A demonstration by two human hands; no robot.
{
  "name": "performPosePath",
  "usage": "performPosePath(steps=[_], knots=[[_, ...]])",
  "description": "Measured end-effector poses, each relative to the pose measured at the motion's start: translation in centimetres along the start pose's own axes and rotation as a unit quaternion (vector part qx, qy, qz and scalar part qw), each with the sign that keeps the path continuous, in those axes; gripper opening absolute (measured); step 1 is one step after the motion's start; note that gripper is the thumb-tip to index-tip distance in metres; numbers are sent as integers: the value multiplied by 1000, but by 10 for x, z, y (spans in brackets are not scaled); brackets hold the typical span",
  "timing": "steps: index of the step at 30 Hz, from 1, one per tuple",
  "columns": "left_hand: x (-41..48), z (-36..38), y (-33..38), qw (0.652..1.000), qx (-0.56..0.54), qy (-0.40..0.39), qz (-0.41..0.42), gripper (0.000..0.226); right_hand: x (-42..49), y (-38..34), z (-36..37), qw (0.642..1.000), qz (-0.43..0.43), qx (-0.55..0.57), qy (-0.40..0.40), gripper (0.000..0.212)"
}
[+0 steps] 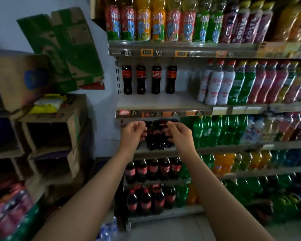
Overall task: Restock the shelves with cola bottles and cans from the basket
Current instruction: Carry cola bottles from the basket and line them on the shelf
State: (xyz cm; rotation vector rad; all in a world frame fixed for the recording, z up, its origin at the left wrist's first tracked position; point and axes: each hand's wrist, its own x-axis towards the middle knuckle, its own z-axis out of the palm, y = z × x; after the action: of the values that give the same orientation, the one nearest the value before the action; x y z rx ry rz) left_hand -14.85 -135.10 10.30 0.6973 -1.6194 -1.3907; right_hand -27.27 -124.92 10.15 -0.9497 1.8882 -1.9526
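Note:
A cluster of dark cola bottles (155, 136) stands at the left end of the third shelf (215, 147). My left hand (133, 133) is at the cluster's left side with its fingers curled against a bottle. At the right side of the cluster, my right hand (178, 133) has curled fingers near the bottle tops. Blur hides whether either hand grips a bottle. Several small cola bottles (149, 80) stand in a row at the back of the shelf above (163, 103), with bare shelf in front of them. More cola bottles (153, 169) fill the lower shelves. No basket is in view.
Green soda bottles (215, 131) stand right of the cola cluster. White, green and red bottles (233, 84) fill the right of the upper shelf. Stacked cardboard boxes (56, 129) crowd the left, and wrapped drink packs (9, 207) lie on the floor at lower left.

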Motion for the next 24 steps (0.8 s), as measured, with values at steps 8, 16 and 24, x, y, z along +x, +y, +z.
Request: performPosePath(steps=[8, 16, 24], knots=[[-165, -12, 16, 1000, -4, -23, -21, 12, -170, -22, -76, 999, 29, 29, 3, 25], [-359, -3, 29, 998, -25, 2, -54, 12, -354, -36, -162, 998, 54, 41, -15, 27], [-507, -5, 76, 998, -9, -17, -68, 16, -488, -70, -200, 996, 67, 53, -5, 29]])
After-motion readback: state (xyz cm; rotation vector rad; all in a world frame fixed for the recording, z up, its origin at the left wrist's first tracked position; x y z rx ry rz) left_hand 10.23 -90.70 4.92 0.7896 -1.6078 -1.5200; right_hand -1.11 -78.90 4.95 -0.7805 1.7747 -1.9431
